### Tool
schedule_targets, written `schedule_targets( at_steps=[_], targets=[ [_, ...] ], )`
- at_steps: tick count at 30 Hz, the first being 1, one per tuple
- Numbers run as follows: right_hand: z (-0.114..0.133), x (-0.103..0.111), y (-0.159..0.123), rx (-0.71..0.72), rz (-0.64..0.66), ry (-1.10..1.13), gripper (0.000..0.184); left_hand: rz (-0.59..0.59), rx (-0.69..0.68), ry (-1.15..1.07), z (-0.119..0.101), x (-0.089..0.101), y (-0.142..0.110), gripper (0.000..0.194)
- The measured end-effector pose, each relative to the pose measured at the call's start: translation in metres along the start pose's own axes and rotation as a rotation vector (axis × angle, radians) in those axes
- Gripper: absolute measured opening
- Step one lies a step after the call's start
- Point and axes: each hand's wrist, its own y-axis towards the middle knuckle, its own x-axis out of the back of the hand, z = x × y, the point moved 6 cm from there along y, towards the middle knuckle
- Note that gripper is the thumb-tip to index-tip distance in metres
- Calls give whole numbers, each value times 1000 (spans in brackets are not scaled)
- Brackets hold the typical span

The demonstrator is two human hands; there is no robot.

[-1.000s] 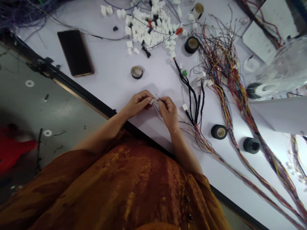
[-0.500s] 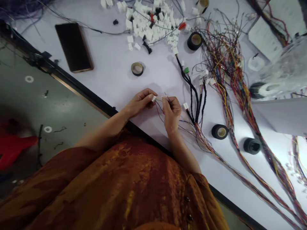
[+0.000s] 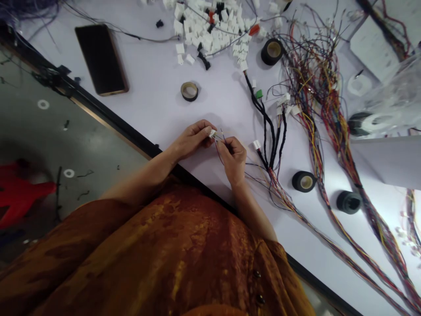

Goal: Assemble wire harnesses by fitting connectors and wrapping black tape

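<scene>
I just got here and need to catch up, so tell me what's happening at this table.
A person is working with both bare hands near the table's edge. The left hand pinches a small white connector, and the right hand holds thin wires right beside it. Beyond the hands lie a loose roll of tape and a pile of mostly white connectors, with bundled wires off to the right.

a small white connector (image 3: 212, 133), thin wires (image 3: 219, 152) beside it, sits between fingertips.
</scene>
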Motion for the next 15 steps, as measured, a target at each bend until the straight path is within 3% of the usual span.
schedule_targets(
  at_steps=[8,15],
  targets=[
    [-1,1,0,24,6,-17,17,-7,-42,70,-4,0,-2,33],
    [9,3,-2,229,34,-199,17,-23,-82,181,-12,0,-5,34]
  ],
)
